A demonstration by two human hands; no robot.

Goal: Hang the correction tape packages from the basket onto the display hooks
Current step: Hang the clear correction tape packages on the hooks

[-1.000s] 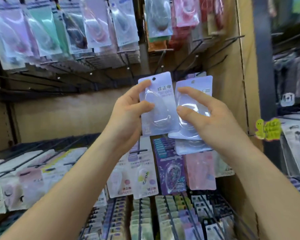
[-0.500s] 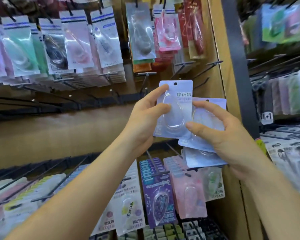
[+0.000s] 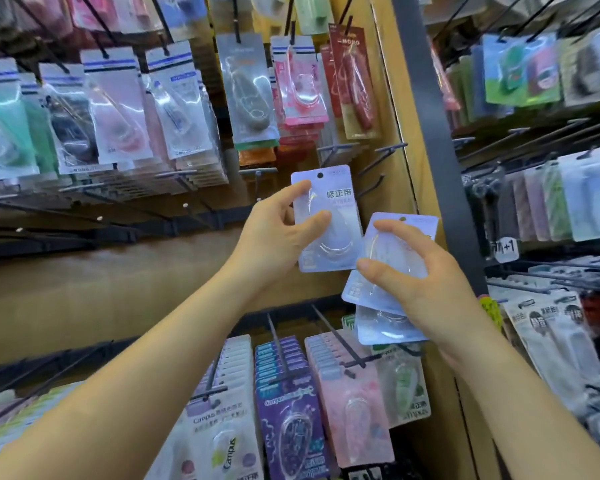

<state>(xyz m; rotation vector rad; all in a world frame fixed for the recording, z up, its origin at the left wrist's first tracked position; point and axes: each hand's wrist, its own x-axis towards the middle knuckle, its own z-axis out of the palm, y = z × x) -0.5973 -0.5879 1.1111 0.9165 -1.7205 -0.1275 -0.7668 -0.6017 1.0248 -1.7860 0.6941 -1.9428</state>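
Left hand (image 3: 274, 237) pinches one package (image 3: 340, 209) upright, thumb across blister, hang hole on top, just below bare hooks (image 3: 381, 155) at panel's (image 3: 400, 209) right edge, likely lined up for hanging. Right hand (image 3: 430, 292) grips spare stack (image 3: 385, 329) lower, fingers curled round it, supply close by. Basket out of view.

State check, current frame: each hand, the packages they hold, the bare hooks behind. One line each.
left hand: grips the single package by its left edge.
single package: upright, on no hook, hang hole free.
right hand: grips the stack.
stack: several pale blue packages, fanned and tilted, on no hook.
bare hooks: nothing hung on them, up and to the right of the single package.
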